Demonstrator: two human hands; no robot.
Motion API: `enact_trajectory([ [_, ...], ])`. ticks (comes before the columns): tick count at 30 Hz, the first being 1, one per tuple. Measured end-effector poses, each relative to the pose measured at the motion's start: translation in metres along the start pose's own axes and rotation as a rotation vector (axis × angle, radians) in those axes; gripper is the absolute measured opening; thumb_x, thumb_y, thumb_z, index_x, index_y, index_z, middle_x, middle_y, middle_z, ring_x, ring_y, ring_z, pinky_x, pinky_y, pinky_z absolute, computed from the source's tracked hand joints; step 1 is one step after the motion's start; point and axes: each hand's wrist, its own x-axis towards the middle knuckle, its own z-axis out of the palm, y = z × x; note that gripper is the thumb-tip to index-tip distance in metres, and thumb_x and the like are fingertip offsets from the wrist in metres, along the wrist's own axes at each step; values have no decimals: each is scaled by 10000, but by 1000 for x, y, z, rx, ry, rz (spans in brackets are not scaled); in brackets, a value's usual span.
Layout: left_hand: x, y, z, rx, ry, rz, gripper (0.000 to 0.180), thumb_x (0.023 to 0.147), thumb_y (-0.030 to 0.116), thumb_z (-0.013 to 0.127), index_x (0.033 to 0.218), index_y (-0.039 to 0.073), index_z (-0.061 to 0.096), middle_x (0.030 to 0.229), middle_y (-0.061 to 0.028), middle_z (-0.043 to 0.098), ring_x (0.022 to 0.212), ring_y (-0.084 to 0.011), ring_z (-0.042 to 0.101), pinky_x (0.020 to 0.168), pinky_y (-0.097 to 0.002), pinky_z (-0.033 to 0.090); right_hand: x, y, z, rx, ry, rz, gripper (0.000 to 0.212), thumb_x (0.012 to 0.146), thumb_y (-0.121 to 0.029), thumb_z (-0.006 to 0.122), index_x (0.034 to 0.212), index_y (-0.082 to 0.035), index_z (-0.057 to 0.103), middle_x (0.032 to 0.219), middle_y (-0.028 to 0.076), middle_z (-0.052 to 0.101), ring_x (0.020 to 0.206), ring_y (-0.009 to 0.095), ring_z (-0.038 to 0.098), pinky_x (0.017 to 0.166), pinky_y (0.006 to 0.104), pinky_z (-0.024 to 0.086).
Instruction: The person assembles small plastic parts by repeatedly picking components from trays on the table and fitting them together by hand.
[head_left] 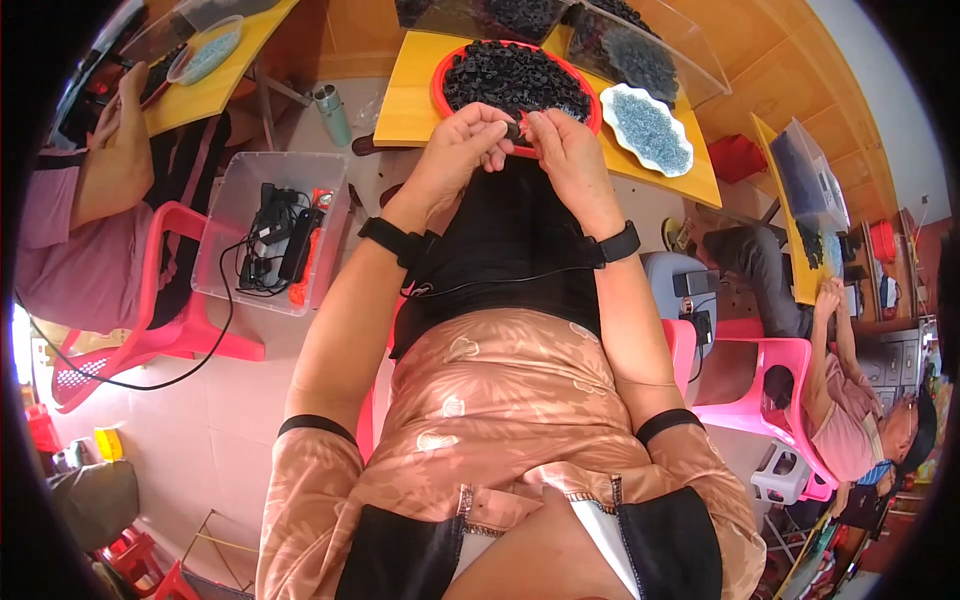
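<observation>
Brown patterned shirt [495,375] nearest; left hand [462,150] fingers gripping black part [514,131], right hand [568,155] fingers pinched closed, contents unclear; best steadied by red tray [438,88].

Black piece [514,130] partly hidden by fingers [488,137], too small to identify. Top edge crops clear bin [450,24].

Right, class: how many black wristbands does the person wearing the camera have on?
2: the left wristband sits round the left wrist, the right wristband round the right. Both show plainly.
</observation>
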Motion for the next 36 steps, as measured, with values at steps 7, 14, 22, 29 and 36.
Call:
enact_trajectory([
  [7, -2, 5, 2, -135, -2, -28, 145, 915, 145, 511, 1023, 50, 528, 784, -26, 582, 656, -74, 515, 613, -185, 447, -2, -3, 1, -11, 5, -27, 275, 898, -211, 493, 785, 29, 564, 709, 169, 601, 696, 303, 605, 625, 355, 452],
  [14, -2, 4, 2, -84, -16, -20, 143, 916, 144, 509, 1023, 50, 526, 785, -25, 578, 654, -75, 516, 616, -183, 447, -3, -6, 3, 4, 19, -53, 271, 863, -218, 559, 750, 29, 561, 652, 146, 573, 602, 254, 564, 567, 325, 429],
  [22, -1, 6, 2, -317, -136, -64, 145, 915, 157, 505, 1010, 50, 530, 806, -42, 581, 669, -99, 525, 619, -206, 434, 5, 8, -1, 288, 4, 104, 298, 844, -262, 614, 699, -3, 594, 563, -19, 497, 561, 43, 445, 504, 223, 361],
  [29, 4, 3, -18, -517, 92, 86, 146, 929, 144, 477, 1039, 54, 510, 857, -64, 580, 708, -120, 532, 666, -227, 453, 25, 37, -29, -19, 163, 45, 287, 807, -276, 639, 743, 4, 639, 589, 52, 588, 555, 105, 531, 534, 266, 417],
  [36, 6, 3, -22, -497, 116, 81, 148, 925, 147, 490, 1045, 62, 497, 871, -77, 583, 722, -127, 537, 680, -240, 462, 50, 51, -26, -377, -38, -100, 144, 747, -188, 649, 818, -66, 677, 701, 116, 642, 656, 226, 624, 616, 318, 479],
])
